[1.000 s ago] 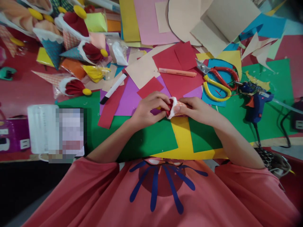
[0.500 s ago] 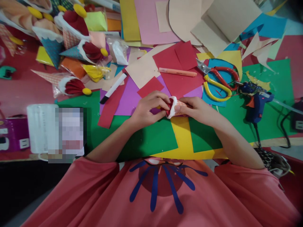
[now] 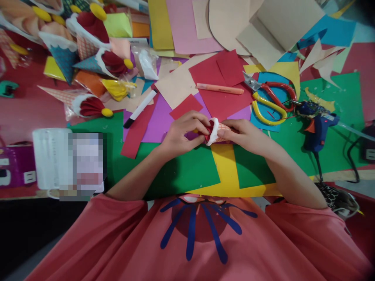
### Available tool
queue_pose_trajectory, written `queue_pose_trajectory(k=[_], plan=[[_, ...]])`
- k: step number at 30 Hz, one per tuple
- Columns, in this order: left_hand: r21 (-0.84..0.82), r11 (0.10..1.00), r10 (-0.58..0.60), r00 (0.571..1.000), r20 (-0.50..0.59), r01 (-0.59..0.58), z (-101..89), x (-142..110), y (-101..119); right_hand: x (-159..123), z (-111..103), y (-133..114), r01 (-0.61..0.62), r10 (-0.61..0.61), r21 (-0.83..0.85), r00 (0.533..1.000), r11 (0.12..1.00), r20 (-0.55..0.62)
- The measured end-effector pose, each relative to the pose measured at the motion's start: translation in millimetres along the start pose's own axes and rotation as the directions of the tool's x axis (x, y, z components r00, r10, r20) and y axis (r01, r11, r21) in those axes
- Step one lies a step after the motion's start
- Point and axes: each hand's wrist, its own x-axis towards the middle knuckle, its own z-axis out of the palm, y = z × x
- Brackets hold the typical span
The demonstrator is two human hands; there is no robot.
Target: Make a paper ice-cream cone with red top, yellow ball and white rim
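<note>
A small paper ice cream cone [image 3: 215, 130] is held between both hands over the middle of the table. It lies on its side, with an orange-checked cone, a fluffy white rim and a dark red filling that faces left. My right hand [image 3: 243, 132] is closed round the checked part, its thumb near the white rim. The fingers of my left hand [image 3: 186, 133] are closed on the red filling at the open end. A bit of yellow shows behind those fingers; most of it is hidden.
Beyond the hands lie a peach pen [image 3: 219, 89], a white marker [image 3: 142, 107] and coloured paper sheets. Scissors [image 3: 272, 101] and a blue glue gun [image 3: 318, 127] are to the right. Several finished cones [image 3: 90, 106] fill the left side, near a face mask [image 3: 51, 158] and a blurred-out phone-like object.
Both hands keep their grip on the cone. The white rim has shifted very slightly upward and more of its side shows beside my right thumb.
</note>
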Motion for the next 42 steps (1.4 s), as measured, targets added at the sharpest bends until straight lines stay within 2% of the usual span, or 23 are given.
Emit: queue_pose_trajectory(k=[8, 11, 14, 19, 25, 33, 38, 42], plan=[[-0.040, 0.998, -0.051, 0.999, -0.010, 0.051, -2.6, 0, -5, -2, -5, -4, 0.058, -0.066, 0.131, 0.996, 0.990, 0.058], [-0.167, 0.979, -0.124, 0.992, -0.015, 0.119, -3.8, -1, -7, -3, -7, -5, 0.065, -0.072, 0.153, 0.997, 0.986, 0.040], [-0.265, 0.950, -0.180, 0.983, -0.037, 0.164, -4.8, 0, -9, -3, -6, -5, 0.080, -0.082, 0.126, 0.997, 0.989, 0.008], [-0.212, 0.941, -0.282, 0.957, -0.064, 0.263, -4.8, 3, -10, -1, -6, -4, 0.108, -0.108, 0.083, 0.994, 0.991, -0.007], [-0.243, 0.890, -0.403, 0.915, -0.019, 0.387, -6.0, 5, -11, -1, -5, -1, 0.143, -0.143, 0.035, 0.990, 0.989, -0.005], [-0.221, 0.903, -0.394, 0.916, -0.079, 0.369, -4.2, 6, -10, -3, -2, -1, 0.188, -0.191, -0.060, 0.980, 0.980, -0.055], [-0.165, 0.938, -0.326, 0.940, -0.105, 0.306, -0.4, 4, -7, -3, -4, -4, 0.106, -0.114, -0.143, 0.992, 0.984, -0.052], [-0.122, 0.956, -0.280, 0.955, -0.096, 0.267, 2.0, 2, -6, -2, -3, -5, 0.060, -0.065, -0.125, 0.997, 0.990, -0.039]])
